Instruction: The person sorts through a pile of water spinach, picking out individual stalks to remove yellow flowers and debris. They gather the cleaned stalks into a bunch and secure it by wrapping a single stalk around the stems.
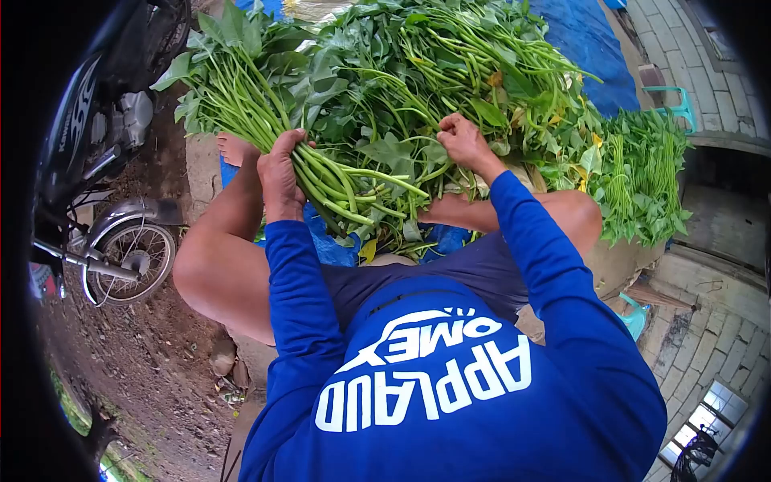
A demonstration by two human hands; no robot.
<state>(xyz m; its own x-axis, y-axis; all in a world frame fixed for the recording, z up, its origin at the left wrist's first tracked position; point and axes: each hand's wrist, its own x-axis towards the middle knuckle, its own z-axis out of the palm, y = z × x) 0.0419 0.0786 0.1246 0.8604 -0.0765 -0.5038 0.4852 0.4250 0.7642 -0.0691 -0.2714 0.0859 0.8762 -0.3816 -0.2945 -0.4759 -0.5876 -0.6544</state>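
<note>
My left hand (283,173) is closed around a thick bunch of water spinach (265,100). The leafy tops point up and left, and the cut stem ends fan out to the lower right. Over the big loose pile of water spinach (377,104), my right hand (467,146) is closed in a pinch at the end of a thin green stem (414,103). Some leaves in the pile are yellow. Both hands are above my folded legs.
Tidy bundles of greens (642,177) stand at the right. A blue tarp (590,60) lies beneath the pile. On the left is a parked motorcycle (128,249) on bare soil. A turquoise plastic chair (681,104) is by the paved ground at right.
</note>
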